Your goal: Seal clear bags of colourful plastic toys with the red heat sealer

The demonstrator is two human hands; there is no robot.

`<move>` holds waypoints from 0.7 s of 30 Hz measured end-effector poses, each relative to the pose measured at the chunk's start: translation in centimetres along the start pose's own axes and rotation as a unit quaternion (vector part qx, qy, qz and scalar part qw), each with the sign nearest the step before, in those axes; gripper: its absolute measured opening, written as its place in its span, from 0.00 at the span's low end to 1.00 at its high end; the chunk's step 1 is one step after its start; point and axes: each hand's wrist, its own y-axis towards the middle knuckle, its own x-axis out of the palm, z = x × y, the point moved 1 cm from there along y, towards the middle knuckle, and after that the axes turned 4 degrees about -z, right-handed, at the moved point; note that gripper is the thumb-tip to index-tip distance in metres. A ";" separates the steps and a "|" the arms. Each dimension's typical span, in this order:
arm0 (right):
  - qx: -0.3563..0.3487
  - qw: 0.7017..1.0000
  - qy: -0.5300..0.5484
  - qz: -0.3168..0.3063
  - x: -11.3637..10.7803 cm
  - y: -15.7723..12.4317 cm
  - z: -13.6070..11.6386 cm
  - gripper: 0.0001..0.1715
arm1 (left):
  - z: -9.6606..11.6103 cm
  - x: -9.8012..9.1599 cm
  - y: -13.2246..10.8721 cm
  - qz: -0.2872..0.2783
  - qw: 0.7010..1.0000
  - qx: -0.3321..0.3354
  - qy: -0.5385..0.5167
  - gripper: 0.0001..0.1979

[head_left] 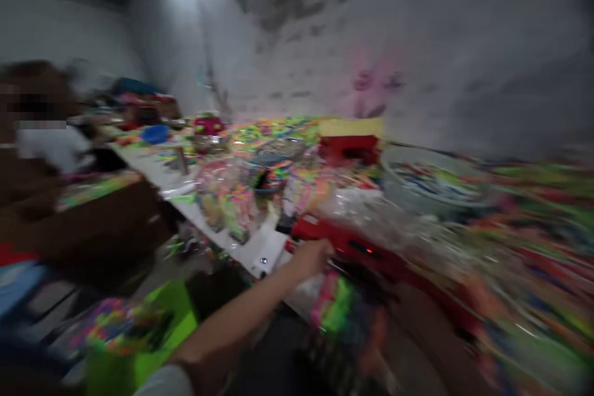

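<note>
Under left hand (312, 258): blurred red machine (366, 250).

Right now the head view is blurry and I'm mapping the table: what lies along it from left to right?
Blue bowl → clear bags of bright pieces → red machine with the left hand at it → large clear tub.
</note>
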 end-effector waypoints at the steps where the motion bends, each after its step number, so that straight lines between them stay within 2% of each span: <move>1: 0.035 0.999 0.003 -0.020 -0.4 -1.3 1.9 0.08 | -0.4 -0.6 0.5 0.020 1.000 0.001 -0.015 0.09; 3: 0.072 0.995 0.029 -0.067 -0.9 -3.0 3.8 0.09 | -1.2 -1.6 1.7 0.035 0.998 0.030 -0.035 0.09; 6: 0.067 0.991 0.062 -0.095 -1.0 -3.2 3.8 0.16 | -1.6 -2.2 2.9 0.016 0.998 0.049 -0.045 0.09; 14: 0.063 0.993 0.061 -0.079 -0.3 -3.3 3.2 0.17 | -0.1 -2.5 2.5 -0.017 1.000 0.019 0.019 0.09; 21: 0.082 0.993 0.055 -0.063 -0.9 -3.5 2.8 0.16 | 0.1 -2.9 2.4 -0.003 0.999 0.036 0.041 0.10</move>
